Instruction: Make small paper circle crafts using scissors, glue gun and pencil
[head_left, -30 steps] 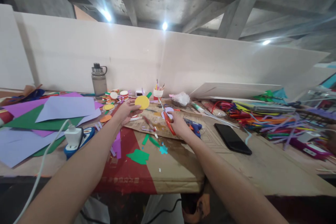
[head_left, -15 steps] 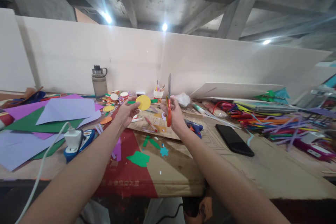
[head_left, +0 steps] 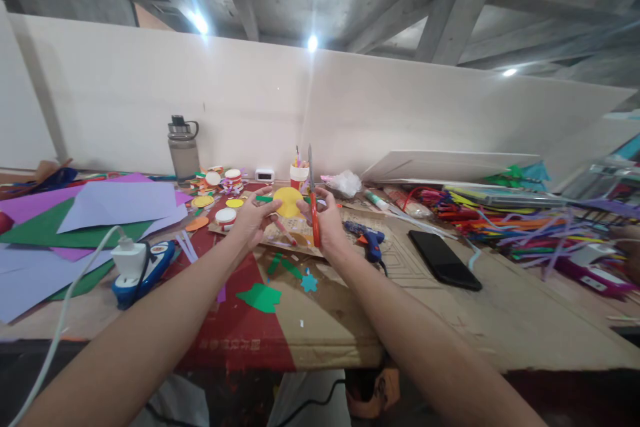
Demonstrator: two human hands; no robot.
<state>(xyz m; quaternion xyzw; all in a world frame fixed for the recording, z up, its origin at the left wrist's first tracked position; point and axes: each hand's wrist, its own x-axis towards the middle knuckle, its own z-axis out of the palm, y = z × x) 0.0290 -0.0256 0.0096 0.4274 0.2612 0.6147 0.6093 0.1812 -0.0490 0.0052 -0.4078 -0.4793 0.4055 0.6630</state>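
Observation:
My left hand (head_left: 253,219) pinches the left side of a yellow round disc (head_left: 287,201), raised above the cardboard. A short green strip (head_left: 264,199) sticks out at the disc's left. My right hand (head_left: 329,219) is closed around scissors with orange-red handles (head_left: 315,220); their blades point straight up. The right fingertips are at the disc's right edge, and whether they grip it I cannot tell. Below the hands lie green paper scraps (head_left: 260,297) and a small blue star-like cutout (head_left: 309,281). A blue glue gun (head_left: 371,240) lies right of my right wrist.
Purple and green paper sheets (head_left: 117,207) spread at the left, by a blue power strip (head_left: 150,267) with a white plug. A bottle (head_left: 183,153) and a cup of pens (head_left: 299,176) stand behind. At right are a black phone (head_left: 444,259) and colourful strips (head_left: 525,230).
My hands have drawn closer together. The yellow disc has shifted right, and the right fingertips now meet its edge. The scissors have moved slightly left, and the view has shifted a little.

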